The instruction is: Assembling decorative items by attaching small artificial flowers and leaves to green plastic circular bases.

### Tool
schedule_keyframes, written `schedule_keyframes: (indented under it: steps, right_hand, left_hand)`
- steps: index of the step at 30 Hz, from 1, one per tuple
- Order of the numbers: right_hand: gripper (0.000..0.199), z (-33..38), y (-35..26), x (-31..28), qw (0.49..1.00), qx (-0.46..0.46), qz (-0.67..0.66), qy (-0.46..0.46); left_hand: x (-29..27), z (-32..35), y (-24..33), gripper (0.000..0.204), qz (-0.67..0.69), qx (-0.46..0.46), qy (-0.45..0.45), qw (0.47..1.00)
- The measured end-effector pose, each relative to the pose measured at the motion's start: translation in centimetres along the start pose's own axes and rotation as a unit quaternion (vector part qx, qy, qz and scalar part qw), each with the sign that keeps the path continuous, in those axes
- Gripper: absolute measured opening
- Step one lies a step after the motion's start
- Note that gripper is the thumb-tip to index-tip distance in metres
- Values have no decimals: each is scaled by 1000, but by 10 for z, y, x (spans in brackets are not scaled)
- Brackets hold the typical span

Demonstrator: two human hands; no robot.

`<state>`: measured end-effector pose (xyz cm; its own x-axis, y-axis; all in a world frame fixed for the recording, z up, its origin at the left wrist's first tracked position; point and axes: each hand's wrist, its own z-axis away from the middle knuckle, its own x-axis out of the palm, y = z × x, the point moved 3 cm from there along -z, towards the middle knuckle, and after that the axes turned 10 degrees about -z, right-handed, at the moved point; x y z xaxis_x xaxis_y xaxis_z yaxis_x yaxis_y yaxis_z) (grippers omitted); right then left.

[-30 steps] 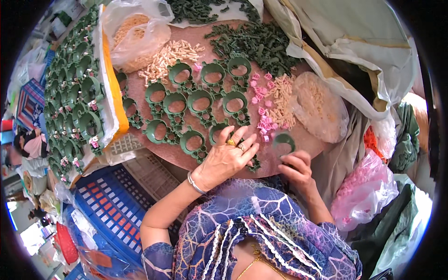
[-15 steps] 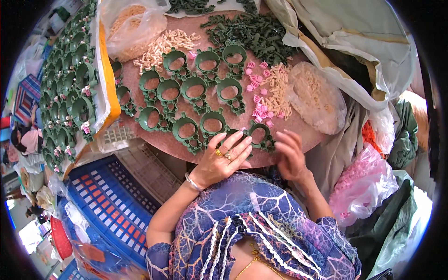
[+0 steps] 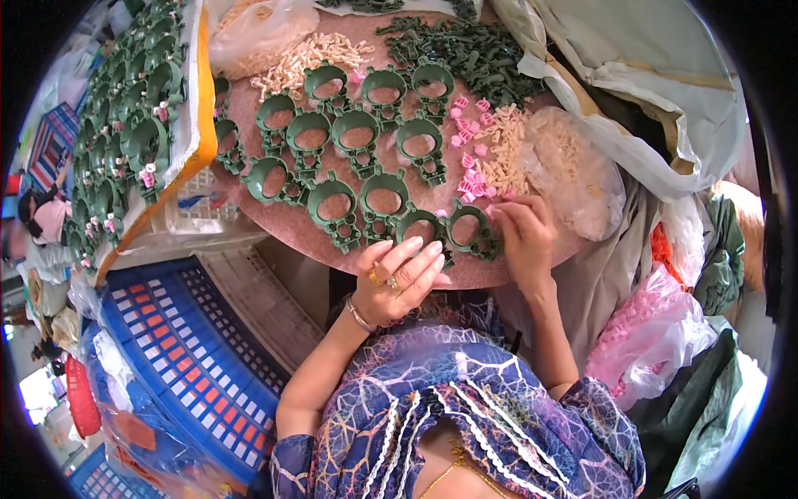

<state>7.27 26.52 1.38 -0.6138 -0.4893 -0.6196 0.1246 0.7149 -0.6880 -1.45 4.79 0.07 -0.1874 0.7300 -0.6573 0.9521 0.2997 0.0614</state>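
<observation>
Two hands at near edge of round bench (image 3: 299,229): left hand (image 3: 399,279) loose, fingers resting on a green ring frame (image 3: 420,226), gripping nothing. Right hand (image 3: 522,237) fingertips pinched beside next green frame (image 3: 467,229); can't tell what's in them. Frames look light, stiff plastic w/ thin tabs, so I'd hold by the rim. Pink clips (image 3: 470,158) near. Blue crate (image 3: 174,349) below; room cluttered.

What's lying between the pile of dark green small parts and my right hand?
In the head view, loose pink clips mixed with cream pieces lie between the dark green pile and the right hand.
</observation>
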Motion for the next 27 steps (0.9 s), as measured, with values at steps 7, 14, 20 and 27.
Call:
schedule_keyframes:
  steps: [7, 14, 20, 27]
  right_hand:
    - [6, 19, -13, -19, 931, 207, -299, -17]
    - [13, 4, -45, -21, 994, 44, 58, -83]
    - [17, -4, -46, -15, 984, 56, 112, -126]
    - [22, -6, -39, -22, 947, 275, 26, -164]
  left_hand:
    - [2, 0, 1, 24, 2, -19, 9, 1000]
    - [7, 1, -3, 26, 19, -46, -7, 999]
    - [8, 3, -3, 27, 11, -43, -15, 999]
    - [7, 3, -3, 26, 7, -31, -16, 999]
